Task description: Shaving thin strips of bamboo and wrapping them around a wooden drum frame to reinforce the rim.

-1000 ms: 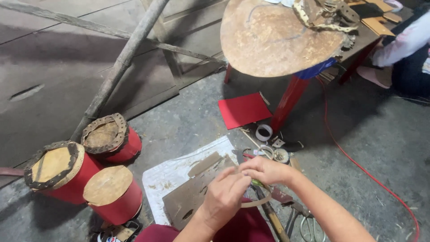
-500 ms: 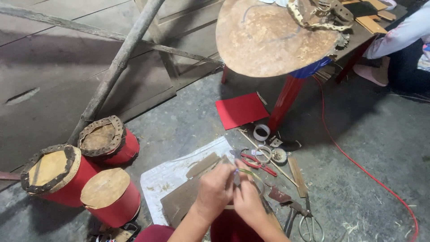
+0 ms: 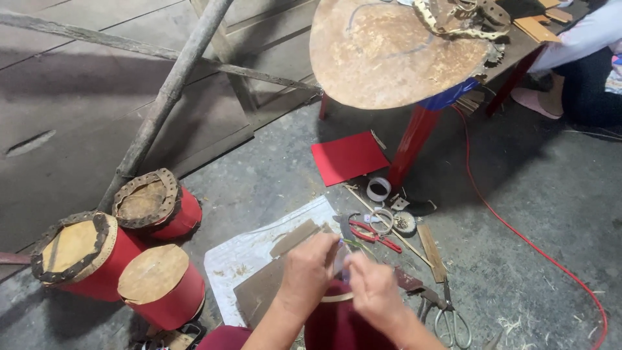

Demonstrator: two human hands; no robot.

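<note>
- Both hands meet low in the frame, over the top edge of a dark red drum body held directly beneath them, close to me.
- My left hand is curled, fingertips pressed at the pale rim band of that drum body. It appears to pinch something small there; I cannot tell exactly what.
- My right hand is likewise clenched at the rim, touching the left hand's fingertips. A thin greenish strip runs up and away from the point where the two meet.
- Key relation: the drum body stands upright under the hands, its long axis pointing toward the camera, rim uppermost. The worked spot lies between the two hands, neither clearly nearer.
- Beyond the hands on the floor: brown cardboard pieces on a white sheet.
- To the right of the hands: red-handled pliers, tape rolls, scissors.
- Well to the left: three finished red drums.
- Far beyond: a round hide-covered counter on a red leg, and a red sheet just beside it.
- Another person sits at the upper right, apart from my hands.
</note>
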